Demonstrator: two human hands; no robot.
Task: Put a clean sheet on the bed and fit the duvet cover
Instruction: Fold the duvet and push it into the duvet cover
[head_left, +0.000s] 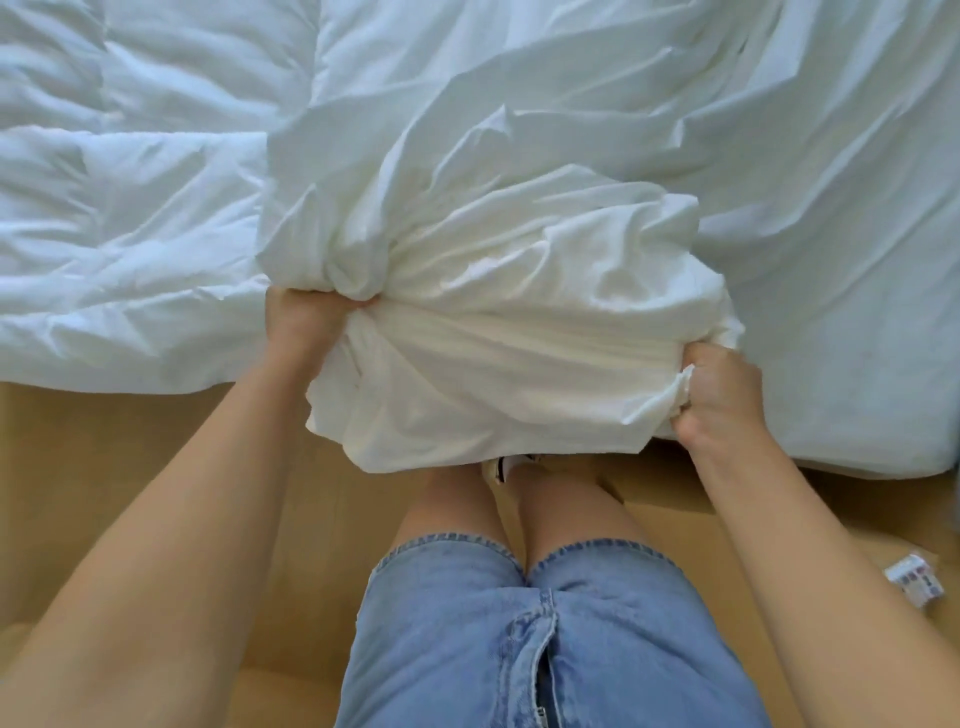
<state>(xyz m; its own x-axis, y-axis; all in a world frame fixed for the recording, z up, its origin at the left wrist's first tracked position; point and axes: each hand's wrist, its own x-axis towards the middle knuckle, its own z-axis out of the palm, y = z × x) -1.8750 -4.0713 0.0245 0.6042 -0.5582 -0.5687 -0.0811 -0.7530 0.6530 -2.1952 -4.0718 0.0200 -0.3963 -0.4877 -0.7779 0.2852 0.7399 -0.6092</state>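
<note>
At the near edge of the bed (857, 364), a person stands with a bunched white cloth (493, 338) stretched between both hands. The left hand (304, 325) is clenched round a gathered knot of it, its fingers buried in the folds, just over the bed's edge. The right hand (719, 397) is fisted on another fold, level with the bed's edge and a little nearer the body.

The held span runs along the bed's edge from hand to hand. The rest of the cloth trails away from both hands across the bed toward its far side, and a loose belly sags over the bed's edge in front of the knees. A quilted duvet (130, 218) lies on the bed's left part, touching the cloth beside the left hand, so that hand is the nearer to it.

The cloth is probably the duvet cover, though sheet or cover cannot be told for certain. The next move likely calls for finding its opening or corners and spreading it away from the body.
</note>
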